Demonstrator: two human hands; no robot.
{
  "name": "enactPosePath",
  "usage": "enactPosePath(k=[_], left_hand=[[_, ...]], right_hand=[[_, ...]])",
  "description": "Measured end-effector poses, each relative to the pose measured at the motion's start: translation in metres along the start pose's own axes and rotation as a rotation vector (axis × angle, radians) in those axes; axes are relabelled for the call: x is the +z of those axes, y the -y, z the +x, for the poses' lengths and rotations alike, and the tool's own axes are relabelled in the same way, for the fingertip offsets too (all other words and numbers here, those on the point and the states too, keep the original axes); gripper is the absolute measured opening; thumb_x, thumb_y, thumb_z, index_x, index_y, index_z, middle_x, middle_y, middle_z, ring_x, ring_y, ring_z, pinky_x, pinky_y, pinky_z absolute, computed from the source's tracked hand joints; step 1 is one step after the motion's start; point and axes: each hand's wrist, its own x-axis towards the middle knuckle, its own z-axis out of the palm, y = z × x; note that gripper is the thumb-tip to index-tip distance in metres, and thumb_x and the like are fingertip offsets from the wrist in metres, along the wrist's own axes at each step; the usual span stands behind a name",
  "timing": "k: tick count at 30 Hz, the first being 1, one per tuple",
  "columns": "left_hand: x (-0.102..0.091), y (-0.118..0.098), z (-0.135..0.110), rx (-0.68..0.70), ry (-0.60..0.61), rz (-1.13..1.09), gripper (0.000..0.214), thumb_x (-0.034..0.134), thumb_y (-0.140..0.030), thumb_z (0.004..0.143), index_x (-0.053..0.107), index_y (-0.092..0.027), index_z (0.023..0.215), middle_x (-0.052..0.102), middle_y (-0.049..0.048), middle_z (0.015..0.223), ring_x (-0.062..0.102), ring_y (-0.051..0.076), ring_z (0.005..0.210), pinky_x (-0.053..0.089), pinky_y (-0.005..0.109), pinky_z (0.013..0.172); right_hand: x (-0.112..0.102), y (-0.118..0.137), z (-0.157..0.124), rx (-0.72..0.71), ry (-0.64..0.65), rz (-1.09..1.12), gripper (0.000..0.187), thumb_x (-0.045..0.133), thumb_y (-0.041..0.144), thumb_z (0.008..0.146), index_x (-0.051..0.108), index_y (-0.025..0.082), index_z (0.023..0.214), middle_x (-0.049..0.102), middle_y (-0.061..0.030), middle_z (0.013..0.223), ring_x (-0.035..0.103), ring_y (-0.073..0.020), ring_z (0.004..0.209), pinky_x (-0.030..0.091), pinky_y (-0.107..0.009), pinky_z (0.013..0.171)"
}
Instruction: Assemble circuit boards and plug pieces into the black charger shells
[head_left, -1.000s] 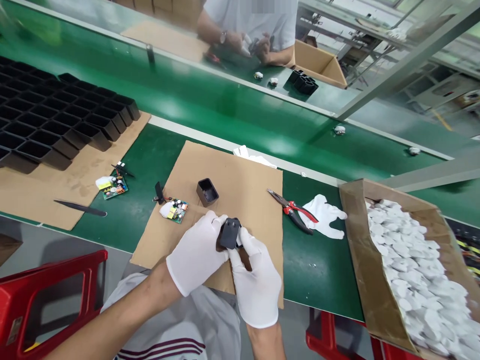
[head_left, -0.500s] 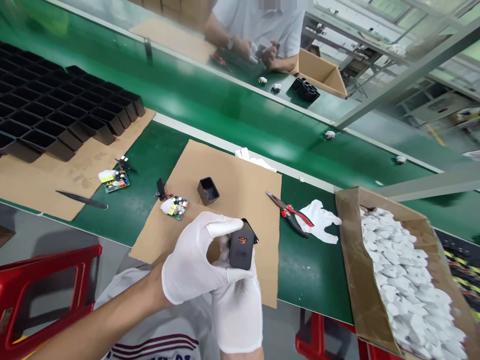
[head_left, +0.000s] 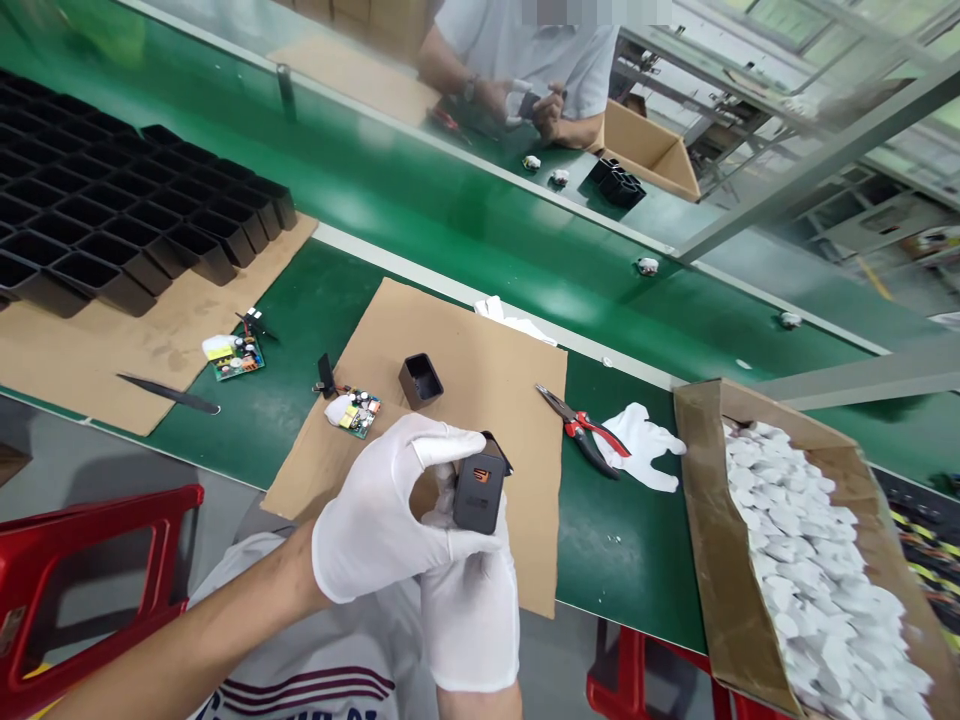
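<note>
Both of my hands wear white gloves and hold one small black plastic case (head_left: 478,492) above the front of the cardboard sheet (head_left: 495,375). My left hand (head_left: 390,500) grips it between thumb and fingers from the left. From below and behind, my right hand (head_left: 472,600) closes on the same case; its fingertips are partly hidden. An orange mark shows on the case's face, and a dark flap juts from its upper right edge. On the sheet stand an open black case (head_left: 421,381) and, to its left, a circuit board (head_left: 354,411) with a wired black piece.
Pliers (head_left: 581,430) lie by a white glove (head_left: 645,445). At right is a carton (head_left: 697,480) of white pieces. Rows of black cases (head_left: 112,220), another circuit board (head_left: 234,355) and tweezers (head_left: 169,393) are at left. A co-worker (head_left: 525,80) sits across the green conveyor (head_left: 420,190).
The case tilts slightly in my hands, and both hands shift a little left. White-wrapped parts on the conveyor have moved slightly left.
</note>
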Motion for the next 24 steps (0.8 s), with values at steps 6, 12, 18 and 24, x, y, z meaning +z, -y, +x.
enactPosePath(k=[6,12,18,24], left_hand=[[-0.003,0.019,-0.016,-0.046,0.079,0.067,0.059,0.088,-0.022,0.082,0.063,-0.025,0.135,0.077,0.0089,0.119,0.078,0.03,0.11,0.067,0.043,0.092],[-0.001,0.019,-0.022,-0.337,0.137,-0.026,0.024,0.079,-0.017,0.08,0.066,-0.026,0.099,0.072,-0.0004,0.092,0.072,0.021,0.083,0.063,0.037,0.082],[-0.009,0.022,-0.024,-0.479,0.136,-0.152,0.035,0.085,-0.026,0.076,0.065,-0.025,0.105,0.072,-0.0014,0.094,0.068,0.021,0.084,0.06,0.037,0.083],[-0.014,0.017,-0.023,-0.528,0.239,-0.133,0.024,0.077,-0.025,0.078,0.058,-0.025,0.094,0.072,0.0,0.099,0.069,0.021,0.088,0.057,0.034,0.079]], right_hand=[[-0.026,0.007,-0.003,0.0,-0.327,-0.204,0.03,0.084,0.05,0.094,0.083,0.02,0.096,0.083,-0.0058,0.086,0.078,-0.022,0.068,0.063,-0.03,0.06],[-0.044,0.014,0.007,-0.521,0.079,-0.507,0.024,0.079,0.028,0.099,0.082,0.031,0.122,0.086,-0.002,0.109,0.083,-0.0188,0.091,0.067,-0.026,0.082],[-0.117,-0.011,0.07,-0.446,-0.196,-0.952,0.024,0.064,0.036,0.108,0.084,0.026,0.102,0.086,-0.0048,0.101,0.081,-0.0214,0.089,0.063,-0.035,0.086],[-0.16,-0.054,0.136,-0.285,-0.146,-1.234,0.035,0.066,0.047,0.098,0.08,0.017,0.086,0.077,-0.0166,0.092,0.067,-0.0318,0.081,0.049,-0.042,0.07]])
